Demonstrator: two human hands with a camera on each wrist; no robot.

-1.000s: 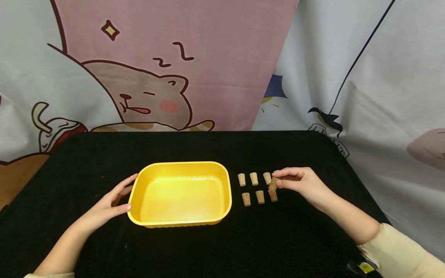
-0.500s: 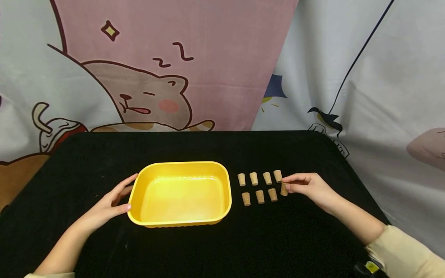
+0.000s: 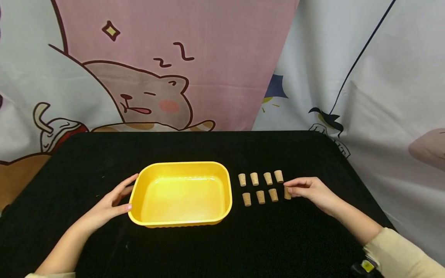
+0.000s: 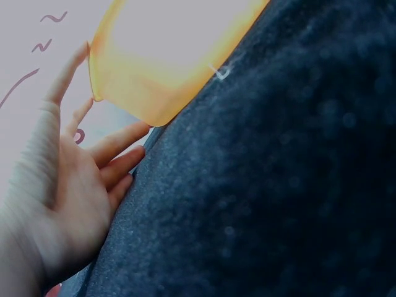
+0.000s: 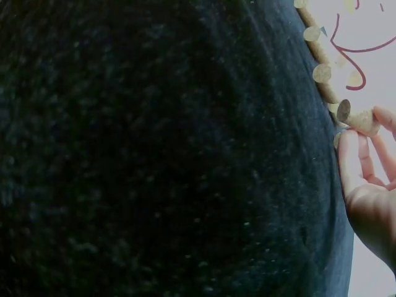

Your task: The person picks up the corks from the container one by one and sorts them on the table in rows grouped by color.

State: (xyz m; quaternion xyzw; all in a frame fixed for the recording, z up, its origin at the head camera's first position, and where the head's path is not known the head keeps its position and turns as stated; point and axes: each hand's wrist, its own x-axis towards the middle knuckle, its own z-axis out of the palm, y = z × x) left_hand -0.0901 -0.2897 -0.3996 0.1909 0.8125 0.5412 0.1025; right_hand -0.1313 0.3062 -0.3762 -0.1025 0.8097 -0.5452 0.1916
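My right hand (image 3: pixel 309 189) pinches a tapered cork stopper (image 3: pixel 287 193) between thumb and fingertips at the right end of the front row. In the right wrist view the cork's dark end face (image 5: pixel 344 111) points away from the fingers. Three more corks stand in that row, the middle one (image 3: pixel 260 197) among them. Behind lies a row of several corks, one (image 3: pixel 278 176) just beyond my fingertips. My left hand (image 3: pixel 107 206) touches the left end of a yellow plastic basin (image 3: pixel 182 197), thumb and fingers spread along its rim. In the left wrist view those fingers (image 4: pixel 120 145) look nearly straight.
A black cloth (image 3: pixel 194 251) covers the table. Behind it hangs a printed curtain (image 3: pixel 226 58) with a sleeping cartoon bear. A small black object with a yellow patch (image 3: pixel 367 265) sits beside the right sleeve (image 3: pixel 399 247).
My right hand has carried the cork rightward and toward me, from over the other corks to the end of the front row. The left hand and basin have stayed put.
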